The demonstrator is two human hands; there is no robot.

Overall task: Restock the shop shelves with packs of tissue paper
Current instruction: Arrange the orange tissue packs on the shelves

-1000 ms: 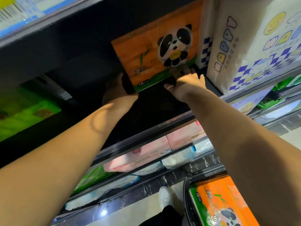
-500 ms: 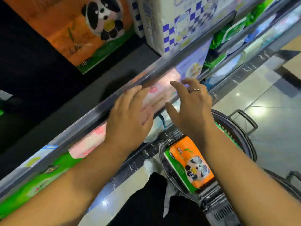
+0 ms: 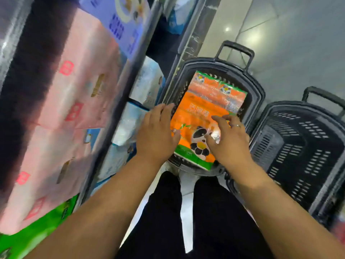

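An orange tissue pack with a panda print [image 3: 203, 109] lies in a black shopping basket [image 3: 257, 94] on the floor. My left hand [image 3: 158, 133] hovers at the pack's left edge with relaxed fingers, holding nothing. My right hand [image 3: 227, 139], a ring on one finger, is over the pack's right side with spread fingers, holding nothing. Whether either hand touches the pack is unclear.
A second black basket [image 3: 302, 146] stands to the right of the first. Shelves on the left hold pink tissue packs [image 3: 74, 101], pale blue packs [image 3: 141, 86] lower down and a green pack [image 3: 37, 232]. Grey floor tiles [image 3: 298, 43] stretch to the right.
Both hands have left the orange pack on the upper shelf and dropped down to the basket. The view has swung from the shelf to the floor.
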